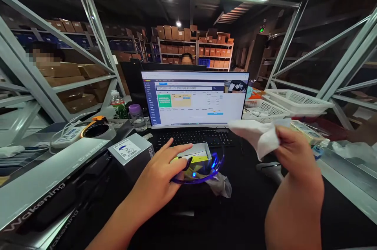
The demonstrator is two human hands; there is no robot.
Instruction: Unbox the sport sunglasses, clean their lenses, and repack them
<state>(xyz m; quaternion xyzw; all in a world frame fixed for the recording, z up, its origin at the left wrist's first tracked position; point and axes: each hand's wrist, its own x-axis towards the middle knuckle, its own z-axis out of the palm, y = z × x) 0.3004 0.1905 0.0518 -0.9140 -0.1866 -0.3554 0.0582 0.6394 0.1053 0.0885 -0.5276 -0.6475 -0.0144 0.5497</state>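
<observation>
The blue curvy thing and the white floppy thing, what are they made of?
The blue curvy thing in the left hand looks like shiny plastic, perhaps partly see-through: it has bright blue glints. The white floppy thing in the right hand looks matte with soft folds: maybe cloth or paper, I can't tell.

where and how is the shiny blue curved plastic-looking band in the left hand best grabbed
Probably pinch the thin rim on the right side of the shiny blue curved plastic-looking band, coming from the right: the left hand holds its left side, and the band curves outward beyond that hand, uncovered.
</observation>
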